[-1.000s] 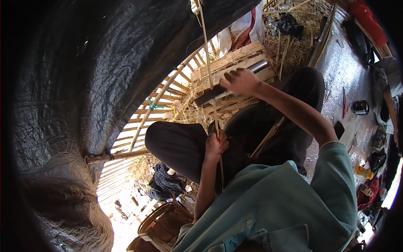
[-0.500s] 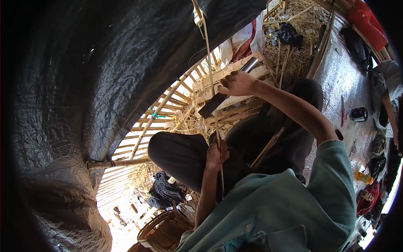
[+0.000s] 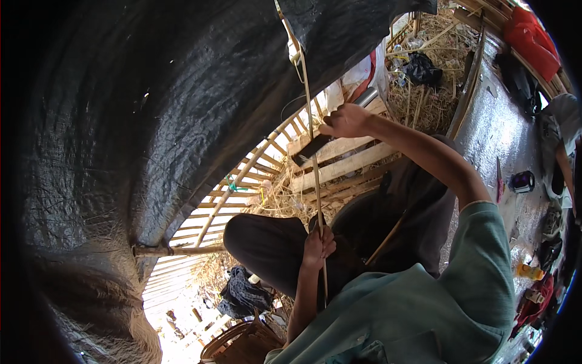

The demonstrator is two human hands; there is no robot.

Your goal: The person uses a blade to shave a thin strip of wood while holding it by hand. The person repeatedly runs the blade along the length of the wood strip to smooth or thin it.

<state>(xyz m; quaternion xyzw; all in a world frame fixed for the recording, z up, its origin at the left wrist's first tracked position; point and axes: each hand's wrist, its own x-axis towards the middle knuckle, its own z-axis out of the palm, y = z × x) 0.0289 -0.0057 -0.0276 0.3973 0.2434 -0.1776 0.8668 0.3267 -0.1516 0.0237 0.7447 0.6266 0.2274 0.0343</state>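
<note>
My left hand [image 3: 319,247], low in front of my lap, is closed round a long thin bamboo-like stick [image 3: 317,188]. The stick runs from beside my shirt up past the top of the view, with a pale knob-like bit and a thin loop near its upper part. My right hand [image 3: 348,121], higher up and right of the stick, is wrapped round a tool with a dark flat end [image 3: 310,150] and a silver cylindrical end. That dark end lies across the stick; whether it touches is not clear. The fingers hide the tool's middle.
Black plastic sheeting [image 3: 182,109] hangs at the left beside a slatted bamboo wall [image 3: 206,215]. Wooden planks [image 3: 345,162] and straw lie ahead. A second stick [image 3: 386,241] rests by my legs. At right are scissors [image 3: 499,180], a yellow bottle [image 3: 529,272] and another person's arm [image 3: 565,164].
The whole scene sits a little lower and farther right in the picture. Both hands keep their grips, and the dark end of the tool still crosses the stick.
</note>
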